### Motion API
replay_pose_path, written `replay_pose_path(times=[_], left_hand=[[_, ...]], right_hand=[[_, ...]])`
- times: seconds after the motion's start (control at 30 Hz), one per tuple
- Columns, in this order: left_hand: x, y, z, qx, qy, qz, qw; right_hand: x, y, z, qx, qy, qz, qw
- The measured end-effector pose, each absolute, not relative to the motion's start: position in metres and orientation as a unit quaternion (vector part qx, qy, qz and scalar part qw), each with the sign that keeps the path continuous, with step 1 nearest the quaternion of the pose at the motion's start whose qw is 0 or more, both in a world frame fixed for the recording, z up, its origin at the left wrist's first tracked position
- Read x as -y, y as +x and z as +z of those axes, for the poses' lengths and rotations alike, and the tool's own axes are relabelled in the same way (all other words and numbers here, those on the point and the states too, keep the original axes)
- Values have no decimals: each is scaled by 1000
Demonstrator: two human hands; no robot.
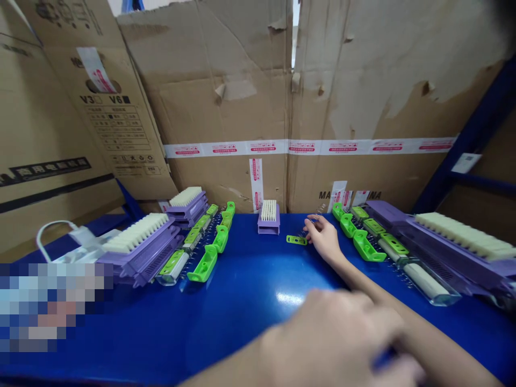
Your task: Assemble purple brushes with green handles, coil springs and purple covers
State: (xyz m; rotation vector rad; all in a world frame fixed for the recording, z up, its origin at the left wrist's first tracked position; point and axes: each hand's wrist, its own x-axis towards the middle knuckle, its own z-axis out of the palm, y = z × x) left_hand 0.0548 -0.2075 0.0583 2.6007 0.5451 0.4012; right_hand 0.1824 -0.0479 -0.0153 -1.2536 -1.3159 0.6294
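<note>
My right hand (pixel 324 236) reaches over the blue table with bent fingers drawn together; anything between the fingertips is too small to make out. Right by it lies a flat green plate (pixel 296 239) with holes. Thin wire springs (pixel 322 208) stand in a row around the fingers. Close to the camera, my left hand (pixel 334 338) crosses in front of my right forearm. It is smeared by motion, so its fingers and anything in them do not show clearly. Beyond both hands, a purple holder with cream bristles (pixel 268 216) stands near the cardboard.
Left and right are rows of green clips (pixel 205 264), (pixel 367 247), clear-cased pieces (pixel 431 282) and purple bristled parts (pixel 139 242). A white cable (pixel 52 226) lies at far left. Cardboard walls (pixel 226 107) rise behind the blue table (pixel 242 301); a blue post (pixel 463 134) stands right.
</note>
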Motion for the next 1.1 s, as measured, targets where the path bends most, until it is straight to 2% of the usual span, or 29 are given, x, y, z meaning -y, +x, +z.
replay_pose_path(times=[0.07,0.17,0.27,0.37,0.57,0.73,1.1], left_hand=[[172,46,64,-315,924,199,87],[123,37,48,-410,888,194,-71],[90,33,19,-411,887,154,-145],[77,32,-3,-404,888,139,-171],[78,32,-8,-400,886,147,-183],[78,39,0,-412,894,91,-151],[63,39,10,-544,814,167,116]], right_hand=[[47,183,-16,565,-533,256,576],[47,184,-16,564,-527,245,586],[49,184,-14,552,-534,252,588],[50,184,-14,540,-538,255,595],[48,185,-16,551,-541,248,585],[47,186,-17,552,-547,244,580],[50,186,-14,505,-530,272,625]])
